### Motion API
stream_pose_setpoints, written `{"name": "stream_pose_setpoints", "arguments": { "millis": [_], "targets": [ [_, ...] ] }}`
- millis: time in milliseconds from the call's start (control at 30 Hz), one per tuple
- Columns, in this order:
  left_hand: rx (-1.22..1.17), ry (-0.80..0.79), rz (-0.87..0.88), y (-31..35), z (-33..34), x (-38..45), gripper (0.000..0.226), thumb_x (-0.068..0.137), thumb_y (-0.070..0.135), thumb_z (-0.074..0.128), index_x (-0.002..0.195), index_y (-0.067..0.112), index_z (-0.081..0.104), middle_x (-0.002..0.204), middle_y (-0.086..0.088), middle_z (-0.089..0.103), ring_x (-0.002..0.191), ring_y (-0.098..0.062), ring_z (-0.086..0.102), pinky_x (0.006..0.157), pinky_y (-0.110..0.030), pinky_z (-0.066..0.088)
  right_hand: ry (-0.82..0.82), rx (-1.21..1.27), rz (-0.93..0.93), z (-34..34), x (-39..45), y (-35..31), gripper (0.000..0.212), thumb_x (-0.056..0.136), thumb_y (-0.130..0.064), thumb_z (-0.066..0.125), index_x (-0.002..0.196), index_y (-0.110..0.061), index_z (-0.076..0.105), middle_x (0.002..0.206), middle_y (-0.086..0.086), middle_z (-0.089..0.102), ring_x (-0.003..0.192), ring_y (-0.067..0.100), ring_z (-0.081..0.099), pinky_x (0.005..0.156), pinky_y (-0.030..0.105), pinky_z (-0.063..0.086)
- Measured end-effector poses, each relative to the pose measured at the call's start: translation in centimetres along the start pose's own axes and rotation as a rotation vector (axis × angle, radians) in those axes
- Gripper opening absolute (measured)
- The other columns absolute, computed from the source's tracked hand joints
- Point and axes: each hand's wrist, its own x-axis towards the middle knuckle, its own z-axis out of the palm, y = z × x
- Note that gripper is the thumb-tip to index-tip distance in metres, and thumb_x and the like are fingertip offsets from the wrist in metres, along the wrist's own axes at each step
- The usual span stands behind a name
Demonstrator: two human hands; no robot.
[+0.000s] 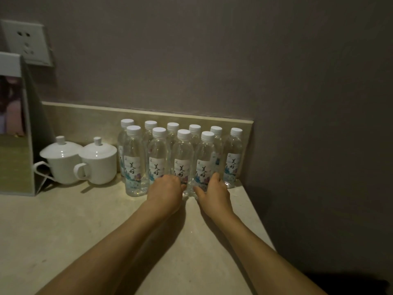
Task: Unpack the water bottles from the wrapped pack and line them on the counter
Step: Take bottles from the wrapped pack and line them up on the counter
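My two bare arms reach out over the pale stone bench (63,231). My left hand (168,191) is curled with its fingers tucked in at the bottom of the third bottle (182,158) in the front row, touching it. My right hand (214,191) has its grip partly open, thumb on one side and fingers on the other, wrapped round the bottom of the fourth front bottle (205,160). Both bottles stand upright on the bench.

All the water bottles are clear with white caps and flowery labels. Four stand in the front row. The first front bottle (135,160) and the second one (157,158) are to the left of my hands. Just behind them is a back row (172,133) of six more, close to the low stone strip along the wall. The last one, the corner bottle (233,156), stands just beside my right hand.

To the left of the bottles are two white cups (85,162), each with a lid on, so I cannot tell what is inside. Farther left is a standing card holder (27,133). On the wall above is a socket (25,42).
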Motion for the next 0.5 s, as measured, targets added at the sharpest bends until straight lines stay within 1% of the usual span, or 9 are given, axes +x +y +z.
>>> {"name": "stream_pose_setpoints", "arguments": {
  "millis": [133,233,333,433,500],
  "targets": [
    [-0.013,0.015,-0.008,-0.10,0.11,-0.02,0.036,0.100,0.038,0.048,0.104,0.007,0.065,0.094,-0.008,0.065,0.083,-0.023,0.061,0.077,-0.032,0.051,0.018,-0.007,0.011,0.16,-0.10,-0.06,0.058,0.091,-0.036,0.062,0.135,-0.011,0.035,0.137,0.013,0.049,0.123,0.032,0.053,0.097,0.048,0.051],
    [-0.018,0.046,-0.014,-0.12,0.19,-0.18,0.035,0.100,0.037,0.048,0.106,0.006,0.065,0.100,-0.011,0.068,0.086,-0.024,0.062,0.074,-0.032,0.046,0.037,-0.020,0.023,0.30,-0.21,-0.03,0.059,0.091,-0.037,0.062,0.136,-0.012,0.034,0.137,0.012,0.049,0.122,0.031,0.054,0.096,0.046,0.052],
    [-0.026,0.052,-0.004,-0.18,0.25,-0.18,0.034,0.101,0.036,0.048,0.106,0.007,0.065,0.101,-0.010,0.068,0.082,-0.021,0.059,0.074,-0.031,0.046,0.045,-0.021,0.024,0.45,-0.19,-0.08,0.061,0.091,-0.037,0.062,0.137,-0.010,0.033,0.138,0.013,0.048,0.123,0.031,0.053,0.098,0.045,0.051],
    [-0.020,0.057,-0.004,-0.29,0.38,-0.08,0.035,0.100,0.037,0.048,0.107,0.007,0.065,0.102,-0.011,0.069,0.091,-0.026,0.065,0.076,-0.033,0.048,0.050,-0.017,0.017,0.49,-0.17,-0.02,0.060,0.091,-0.038,0.062,0.136,-0.010,0.034,0.137,0.013,0.048,0.123,0.031,0.053,0.097,0.045,0.052],
    [-0.023,0.062,-0.007,-0.30,0.37,-0.13,0.036,0.100,0.037,0.049,0.107,0.006,0.065,0.102,-0.012,0.069,0.093,-0.027,0.066,0.075,-0.033,0.047,0.048,-0.014,0.020,0.48,-0.17,-0.04,0.061,0.091,-0.037,0.062,0.137,-0.010,0.033,0.138,0.013,0.047,0.123,0.031,0.052,0.097,0.045,0.051]
  ]
}}
